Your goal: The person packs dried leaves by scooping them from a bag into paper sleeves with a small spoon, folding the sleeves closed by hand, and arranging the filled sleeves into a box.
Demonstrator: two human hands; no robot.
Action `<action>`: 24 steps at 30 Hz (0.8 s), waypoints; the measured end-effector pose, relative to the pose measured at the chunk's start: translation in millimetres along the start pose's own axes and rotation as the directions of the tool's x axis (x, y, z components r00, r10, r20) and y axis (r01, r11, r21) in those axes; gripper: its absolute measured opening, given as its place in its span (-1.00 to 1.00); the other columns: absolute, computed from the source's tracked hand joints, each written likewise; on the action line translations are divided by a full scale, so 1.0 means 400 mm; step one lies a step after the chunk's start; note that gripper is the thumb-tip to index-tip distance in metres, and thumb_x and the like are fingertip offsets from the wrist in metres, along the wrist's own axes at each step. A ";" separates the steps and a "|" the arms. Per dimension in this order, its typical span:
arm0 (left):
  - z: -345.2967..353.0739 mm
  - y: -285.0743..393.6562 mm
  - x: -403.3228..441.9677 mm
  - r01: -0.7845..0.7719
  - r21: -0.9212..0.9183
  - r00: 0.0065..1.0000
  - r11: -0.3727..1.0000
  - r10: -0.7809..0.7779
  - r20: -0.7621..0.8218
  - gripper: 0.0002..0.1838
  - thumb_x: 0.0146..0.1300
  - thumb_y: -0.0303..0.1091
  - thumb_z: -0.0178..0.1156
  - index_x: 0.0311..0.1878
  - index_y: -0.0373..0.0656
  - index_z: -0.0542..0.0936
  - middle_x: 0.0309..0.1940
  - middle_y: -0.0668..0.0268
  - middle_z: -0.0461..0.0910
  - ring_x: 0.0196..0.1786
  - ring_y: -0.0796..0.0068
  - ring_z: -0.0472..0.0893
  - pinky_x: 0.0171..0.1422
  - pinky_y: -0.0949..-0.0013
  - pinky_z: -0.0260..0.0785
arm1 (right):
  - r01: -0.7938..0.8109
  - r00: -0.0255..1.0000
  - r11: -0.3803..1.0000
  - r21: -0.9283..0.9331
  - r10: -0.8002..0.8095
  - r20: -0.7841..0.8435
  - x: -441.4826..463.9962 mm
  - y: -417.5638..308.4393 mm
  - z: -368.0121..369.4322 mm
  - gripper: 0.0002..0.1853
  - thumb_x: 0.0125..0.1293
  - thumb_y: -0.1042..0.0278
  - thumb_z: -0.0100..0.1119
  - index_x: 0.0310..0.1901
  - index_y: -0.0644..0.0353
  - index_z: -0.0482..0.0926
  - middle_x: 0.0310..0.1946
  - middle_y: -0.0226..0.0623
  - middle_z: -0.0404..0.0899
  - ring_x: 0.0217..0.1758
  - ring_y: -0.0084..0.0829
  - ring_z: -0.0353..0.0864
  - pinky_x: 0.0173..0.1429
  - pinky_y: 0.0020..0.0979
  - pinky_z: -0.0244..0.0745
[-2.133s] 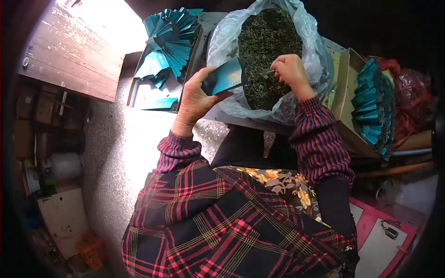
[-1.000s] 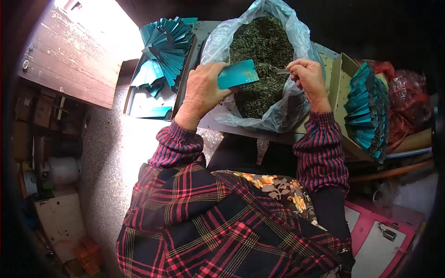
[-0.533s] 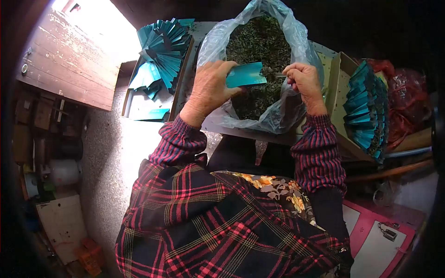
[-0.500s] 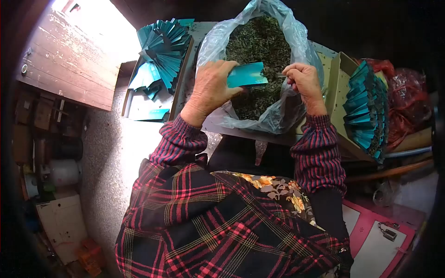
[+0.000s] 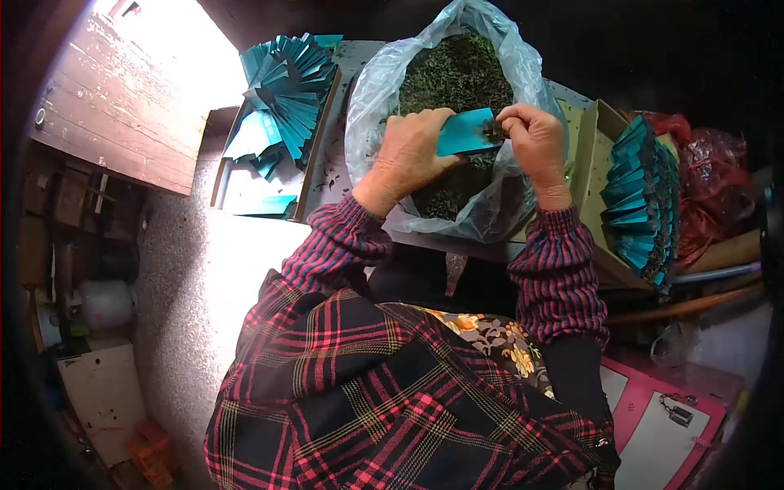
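Observation:
My left hand (image 5: 408, 155) is closed on a flat teal paper packet (image 5: 467, 133), held over a clear plastic bag (image 5: 371, 98) of dark, dried, shredded leaves (image 5: 453, 73). A dark clump of leaf bits shows at the packet's right end. Right there, my right hand (image 5: 535, 143) is in a pinch, its fingertips against that end. What the pinch holds is too small and hidden to name.
To the left, a shallow box (image 5: 309, 167) holds fanned teal packets (image 5: 286, 90) and loose teal sheets. Another box (image 5: 592, 175) on the right has a row of teal packets (image 5: 641, 200) with dark leaf ends. Beyond it lies a red plastic bag (image 5: 710, 171).
My left hand has carried the packet to the right, up to my right hand. The gap between packet and right fingertips has closed, and leaf bits now show at the packet's end.

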State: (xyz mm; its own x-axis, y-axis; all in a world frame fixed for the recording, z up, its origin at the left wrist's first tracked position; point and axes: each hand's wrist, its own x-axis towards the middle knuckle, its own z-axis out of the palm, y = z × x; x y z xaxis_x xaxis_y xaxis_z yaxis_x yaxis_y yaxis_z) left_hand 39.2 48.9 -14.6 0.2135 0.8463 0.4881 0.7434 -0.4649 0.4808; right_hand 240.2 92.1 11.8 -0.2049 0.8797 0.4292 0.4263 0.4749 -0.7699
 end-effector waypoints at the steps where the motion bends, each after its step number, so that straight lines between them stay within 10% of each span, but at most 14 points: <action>1: 0.007 -0.001 0.002 0.007 -0.006 1.000 1.000 -0.007 0.009 -0.38 -0.12 -0.14 0.46 0.05 -0.13 0.50 -0.18 0.16 0.61 -0.07 0.08 0.58 -0.05 0.07 0.32 | 0.124 0.991 0.987 -0.100 -0.129 -0.043 -0.002 -0.021 0.001 -0.90 0.18 0.55 0.12 -0.36 0.27 0.64 -0.63 -0.35 0.53 -0.54 -0.62 0.50 -0.42 -0.51 0.38; 10: 0.029 -0.001 -0.007 0.056 -0.175 0.994 0.983 -0.071 -0.079 -0.34 -0.12 -0.29 0.46 0.09 -0.20 0.43 -0.10 0.07 0.57 -0.02 0.00 0.55 0.00 0.05 0.39 | 0.596 0.795 0.689 -0.413 -0.579 0.182 0.005 -0.122 0.004 -0.82 -0.01 0.69 0.18 -0.33 0.25 0.59 -0.45 -0.20 0.57 -0.40 -0.21 0.60 -0.33 -0.32 0.49; 24: 0.012 -0.024 -0.036 0.186 -0.350 0.972 0.918 -0.225 -0.073 -0.33 -0.09 -0.30 0.48 0.11 -0.19 0.40 -0.03 0.02 0.53 0.04 -0.05 0.54 0.07 0.11 0.42 | 0.414 0.823 0.711 -0.568 -0.559 -0.101 0.005 -0.160 -0.048 -0.95 0.16 0.59 0.20 -0.33 0.25 0.61 -0.42 -0.21 0.61 -0.34 -0.25 0.64 -0.24 -0.38 0.52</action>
State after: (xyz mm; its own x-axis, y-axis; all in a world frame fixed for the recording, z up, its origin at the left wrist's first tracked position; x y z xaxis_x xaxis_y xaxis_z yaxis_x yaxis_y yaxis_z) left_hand 31.9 42.4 -30.0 -0.0064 0.9078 0.4195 0.5004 -0.3602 0.7873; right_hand 229.3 63.1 71.0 -0.3183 0.4557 0.8313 0.7191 0.6874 -0.1015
